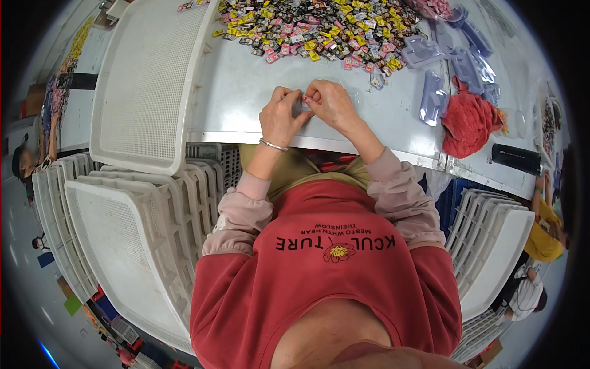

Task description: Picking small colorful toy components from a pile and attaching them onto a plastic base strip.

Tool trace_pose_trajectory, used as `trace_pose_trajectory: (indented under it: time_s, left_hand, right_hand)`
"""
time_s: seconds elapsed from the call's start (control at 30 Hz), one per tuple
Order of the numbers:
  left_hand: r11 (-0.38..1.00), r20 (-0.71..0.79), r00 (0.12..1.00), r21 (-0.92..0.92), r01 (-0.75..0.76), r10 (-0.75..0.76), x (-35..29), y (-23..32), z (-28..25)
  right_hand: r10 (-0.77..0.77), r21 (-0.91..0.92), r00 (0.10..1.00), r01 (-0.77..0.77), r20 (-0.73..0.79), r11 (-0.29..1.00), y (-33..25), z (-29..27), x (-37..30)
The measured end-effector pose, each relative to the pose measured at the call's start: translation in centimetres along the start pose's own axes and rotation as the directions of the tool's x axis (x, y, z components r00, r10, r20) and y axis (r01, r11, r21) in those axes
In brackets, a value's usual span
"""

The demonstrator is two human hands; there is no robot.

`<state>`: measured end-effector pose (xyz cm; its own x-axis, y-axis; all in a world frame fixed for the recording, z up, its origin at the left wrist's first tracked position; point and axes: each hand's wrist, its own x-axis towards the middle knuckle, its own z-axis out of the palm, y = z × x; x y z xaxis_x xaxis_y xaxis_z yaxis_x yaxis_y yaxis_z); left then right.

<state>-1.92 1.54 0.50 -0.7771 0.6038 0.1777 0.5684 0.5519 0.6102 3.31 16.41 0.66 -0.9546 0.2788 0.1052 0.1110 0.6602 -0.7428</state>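
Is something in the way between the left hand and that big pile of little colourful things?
Nothing that I can see. Ahead of the left hand, the pale tabletop runs up to the colourful pile. The red cloth lies off to the right.

left hand (279, 117) | right hand (334, 104) just beside | colourful pile (326, 27) beyond | white tray (146, 83) at left

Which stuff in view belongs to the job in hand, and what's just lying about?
Likely the job:
whatever the left hand and right hand are fingering (mostly hidden)
heap of small coloured pieces
clear plastic shells, probably

Seemingly lying about:
red cloth
black case
stacked white trays
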Motion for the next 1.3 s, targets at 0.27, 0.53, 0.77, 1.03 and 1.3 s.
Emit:
trace_pose_trajectory:
  time_s: [0.27,0.53,0.77,1.03,1.3]
  left_hand:
    - [0.999,-0.069,0.997,0.041,-0.014,0.017,-0.3,0.4,0.2]
    - [1.0,-0.099,0.995,0.01,-0.024,0.025,-0.4,0.6,0.5]
    - [0.997,-0.056,0.997,0.069,-0.04,0.043,-0.6,0.5,0.3]
    - [0.955,-0.099,0.95,0.038,-0.293,0.295,-0.8,0.8,0.0]
    - [0.929,-0.046,0.928,0.014,-0.37,0.37,-0.4,-0.3,-0.3]
  right_hand:
    - [0.103,0.076,0.994,-0.105,0.024,0.992,0.7,-0.4,0.4]
    - [0.152,-0.111,0.988,-0.151,0.001,0.982,-0.5,-0.3,-0.2]
    - [0.029,-0.104,0.999,-0.032,-0.031,0.994,-0.3,0.8,-0.2]
    - [0.007,-0.017,0.957,-0.012,-0.292,1.0,4.1,-4.1,5.2]
    - [-0.096,-0.486,0.995,0.084,0.002,0.87,4.6,-3.8,6.1]
